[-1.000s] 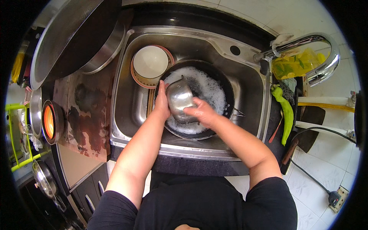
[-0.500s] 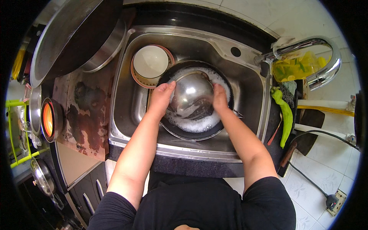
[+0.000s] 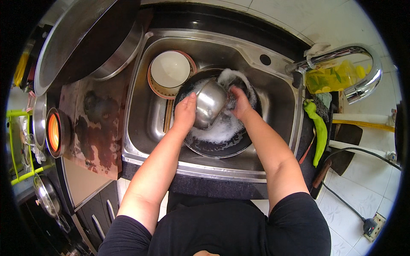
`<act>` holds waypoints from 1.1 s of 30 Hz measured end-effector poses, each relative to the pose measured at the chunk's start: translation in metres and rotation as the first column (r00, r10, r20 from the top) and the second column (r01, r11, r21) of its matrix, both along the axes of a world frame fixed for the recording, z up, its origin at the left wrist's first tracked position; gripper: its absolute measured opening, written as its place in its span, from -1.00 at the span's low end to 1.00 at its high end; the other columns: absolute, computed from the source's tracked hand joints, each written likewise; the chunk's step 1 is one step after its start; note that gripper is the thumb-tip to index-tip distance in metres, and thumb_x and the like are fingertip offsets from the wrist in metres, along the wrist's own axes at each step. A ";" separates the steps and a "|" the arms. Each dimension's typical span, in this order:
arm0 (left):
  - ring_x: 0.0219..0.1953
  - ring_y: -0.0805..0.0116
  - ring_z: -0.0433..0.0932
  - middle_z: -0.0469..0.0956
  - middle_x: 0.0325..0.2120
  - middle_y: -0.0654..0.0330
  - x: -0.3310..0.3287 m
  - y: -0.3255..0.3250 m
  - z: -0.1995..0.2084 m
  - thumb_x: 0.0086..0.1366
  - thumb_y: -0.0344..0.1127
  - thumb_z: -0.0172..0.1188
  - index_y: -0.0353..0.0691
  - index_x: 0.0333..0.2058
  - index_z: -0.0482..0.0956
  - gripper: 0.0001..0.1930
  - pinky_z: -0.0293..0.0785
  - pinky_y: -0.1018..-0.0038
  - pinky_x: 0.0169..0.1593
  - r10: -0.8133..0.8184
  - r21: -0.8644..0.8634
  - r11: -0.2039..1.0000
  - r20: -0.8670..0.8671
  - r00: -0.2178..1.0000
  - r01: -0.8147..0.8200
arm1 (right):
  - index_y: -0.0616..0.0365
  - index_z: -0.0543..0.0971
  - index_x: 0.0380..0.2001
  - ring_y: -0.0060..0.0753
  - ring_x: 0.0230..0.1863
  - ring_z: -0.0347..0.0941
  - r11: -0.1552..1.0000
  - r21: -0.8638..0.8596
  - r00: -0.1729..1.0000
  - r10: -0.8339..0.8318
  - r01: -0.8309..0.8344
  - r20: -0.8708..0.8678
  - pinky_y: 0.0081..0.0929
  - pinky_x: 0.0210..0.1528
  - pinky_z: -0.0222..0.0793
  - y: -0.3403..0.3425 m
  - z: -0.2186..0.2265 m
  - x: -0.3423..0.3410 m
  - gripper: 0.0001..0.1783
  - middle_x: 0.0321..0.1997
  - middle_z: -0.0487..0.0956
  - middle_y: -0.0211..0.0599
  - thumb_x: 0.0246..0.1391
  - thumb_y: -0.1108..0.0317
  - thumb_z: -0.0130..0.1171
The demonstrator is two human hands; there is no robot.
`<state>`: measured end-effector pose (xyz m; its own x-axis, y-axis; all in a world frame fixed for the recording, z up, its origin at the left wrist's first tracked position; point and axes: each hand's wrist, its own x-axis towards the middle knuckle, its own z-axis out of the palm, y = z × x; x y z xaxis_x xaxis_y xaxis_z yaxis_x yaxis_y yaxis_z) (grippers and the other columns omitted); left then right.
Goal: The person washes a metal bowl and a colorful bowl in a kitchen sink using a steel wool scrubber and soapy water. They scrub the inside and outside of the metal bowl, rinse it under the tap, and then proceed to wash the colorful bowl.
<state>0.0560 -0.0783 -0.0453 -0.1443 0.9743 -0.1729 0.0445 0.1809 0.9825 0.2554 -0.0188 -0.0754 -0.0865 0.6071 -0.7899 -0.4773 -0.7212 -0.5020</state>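
Steel bowl: between the fingers of both hands, over the pan. Half a second ago its rounded base faced up; now it leans sideways, mouth towards the right fingers, which, I judge, brings its inside within their reach.
Sink: around and beneath both hands, bearing the pan and the white bowl's stack.
Pan: dark, below the fingers; its suds now rise in a curved ridge beyond the right fingertips.
Jug: well right of the right fingers, holding yellow liquid and green leaves.
White bowl: beyond the left fingers, to their left, on a patterned dish.
Left hand: fingers gripping the steel bowl's left wall.
Right hand: fingers loosely bent by its mouth; whether they touch, I cannot tell.
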 end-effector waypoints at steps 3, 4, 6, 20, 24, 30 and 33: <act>-0.45 0.46 0.42 0.50 -0.57 0.17 0.003 -0.002 0.000 0.37 -0.03 -0.11 -0.37 -0.36 0.53 -0.54 0.36 0.47 -0.29 -0.085 0.008 0.996 -0.096 0.992 0.087 | 0.15 0.51 -0.16 -0.26 -0.05 0.39 0.865 0.428 0.912 0.075 -0.261 0.404 -0.31 0.03 0.26 0.014 0.006 -0.005 -0.59 -0.07 0.49 -0.20 0.02 0.09 0.13; -0.46 0.43 0.42 0.50 -0.57 0.15 0.006 -0.003 0.001 0.38 -0.02 -0.14 -0.37 -0.37 0.52 -0.53 0.36 0.45 -0.30 -0.071 0.006 0.997 -0.117 0.991 0.072 | 0.19 0.56 -0.26 -0.26 -0.08 0.41 0.711 0.522 0.785 0.068 -0.471 0.615 -0.36 -0.01 0.29 0.017 0.006 -0.003 -0.66 -0.11 0.50 -0.20 0.01 0.15 0.17; -0.48 0.38 0.42 0.49 -0.59 0.11 0.007 -0.004 0.003 0.39 0.00 -0.19 -0.37 -0.41 0.51 -0.50 0.35 0.41 -0.32 -0.030 0.001 1.000 -0.161 0.987 0.030 | 0.15 0.58 -0.51 -0.12 -0.12 0.39 0.340 0.635 0.597 -0.222 -0.693 0.771 -0.34 -0.03 0.29 -0.003 0.050 -0.032 -0.84 -0.19 0.48 -0.15 -0.16 0.30 0.25; -0.52 -0.14 0.41 0.43 -0.62 -0.13 -0.002 -0.003 -0.005 0.37 0.06 -0.23 -0.34 -0.50 0.46 -0.45 0.32 0.22 -0.40 -0.114 0.111 0.981 -0.336 0.935 0.159 | 0.15 0.43 -0.09 0.04 0.10 0.29 -0.029 0.307 0.304 -0.259 -0.951 0.917 -0.32 0.16 0.21 -0.030 0.086 -0.047 -0.56 0.01 0.42 -0.10 -0.12 0.39 0.22; -0.50 -0.13 0.44 0.45 -0.61 -0.12 -0.001 -0.002 0.007 0.36 0.05 -0.21 -0.33 -0.48 0.50 -0.46 0.34 0.24 -0.39 -0.134 0.107 0.978 -0.327 0.935 0.177 | 0.14 0.51 -0.17 -0.03 0.01 0.37 0.134 0.445 0.452 0.024 -0.885 0.892 -0.31 0.09 0.26 0.003 0.070 -0.026 -0.63 -0.08 0.49 -0.09 -0.14 0.35 0.23; -0.47 0.00 0.50 0.49 -0.56 -0.12 -0.002 -0.004 -0.007 0.37 0.02 -0.17 -0.34 -0.42 0.53 -0.50 0.37 0.29 -0.34 -0.218 0.091 0.965 -0.240 0.946 0.245 | 0.14 0.53 -0.38 0.01 -0.20 0.42 -0.050 0.317 0.321 -0.141 -0.947 0.937 -0.22 -0.17 0.36 -0.003 0.090 -0.027 -0.83 -0.33 0.53 -0.18 -0.10 0.35 0.16; -0.47 -0.01 0.47 0.49 -0.53 -0.14 0.001 -0.002 -0.002 0.37 0.00 -0.16 -0.34 -0.39 0.53 -0.52 0.37 0.31 -0.32 -0.232 0.126 0.958 -0.190 0.954 0.258 | 0.13 0.53 -0.39 0.01 -0.23 0.44 -0.145 0.161 0.178 -0.107 -0.976 0.978 -0.20 -0.21 0.37 -0.016 0.100 -0.044 -0.83 -0.34 0.53 -0.17 -0.10 0.32 0.18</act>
<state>0.0568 -0.0807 -0.0471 0.0878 0.9960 -0.0178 0.2388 -0.0037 0.9711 0.2117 -0.0347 0.0244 -0.7064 0.6981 0.1164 0.5566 0.6496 -0.5179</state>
